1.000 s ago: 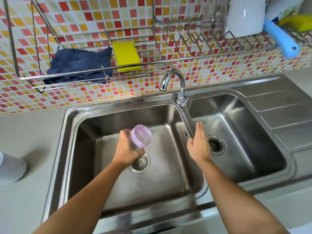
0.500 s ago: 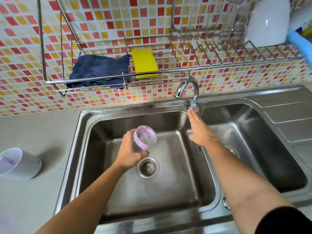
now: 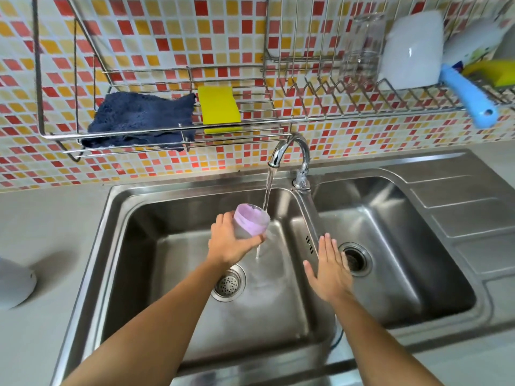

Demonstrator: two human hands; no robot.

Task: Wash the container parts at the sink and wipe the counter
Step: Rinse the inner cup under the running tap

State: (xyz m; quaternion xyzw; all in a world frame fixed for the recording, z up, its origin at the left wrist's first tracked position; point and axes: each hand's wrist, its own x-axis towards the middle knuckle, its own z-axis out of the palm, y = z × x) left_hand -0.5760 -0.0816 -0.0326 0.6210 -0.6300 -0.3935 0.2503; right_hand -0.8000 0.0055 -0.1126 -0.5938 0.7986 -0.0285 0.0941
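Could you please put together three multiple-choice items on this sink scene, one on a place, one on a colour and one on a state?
1. Where does the yellow rectangular sponge lie?
A. on the wire wall rack
B. in the right basin
C. on the counter

2. What colour is the residue inside the clear plastic container?
A. green
B. pale purple
C. orange

3. What is the state of the chrome tap?
A. off
B. dripping only
C. running in a steady stream

Answers:
1 A, it sits on the rack beside the dark blue cloth.
2 B, purple coats its inner wall.
3 C, water falls past the container in the left hand, while the right hand is open.
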